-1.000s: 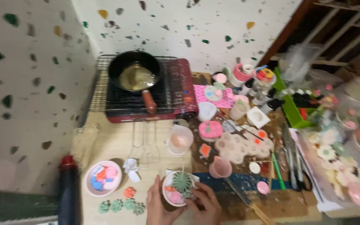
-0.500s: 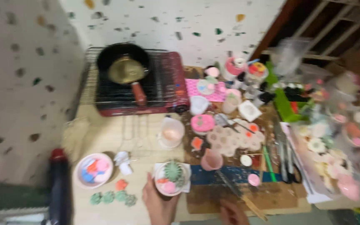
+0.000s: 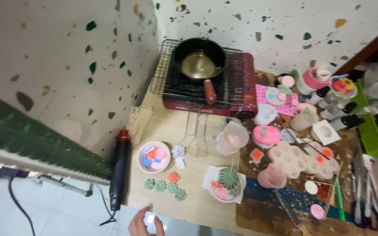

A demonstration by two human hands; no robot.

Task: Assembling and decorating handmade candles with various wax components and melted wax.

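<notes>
At the table's (image 3: 189,131) near edge, in the head view, a left hand (image 3: 144,223) is seen touching a small pale glossy thing (image 3: 154,221); whether it is gripped cannot be told. The right hand is out of view. Beyond the hand, four green flowers (image 3: 164,189) are laid in a row, with a bowl (image 3: 226,184) holding a green succulent to their right.

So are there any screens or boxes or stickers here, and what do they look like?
Maybe a screen: bottom edge, small pale glowing patch by a hand; too blurred to be sure.
Small bottles: right side, pale with black caps; labels too small to tell.
Green box: far right, open, bright green.
</notes>
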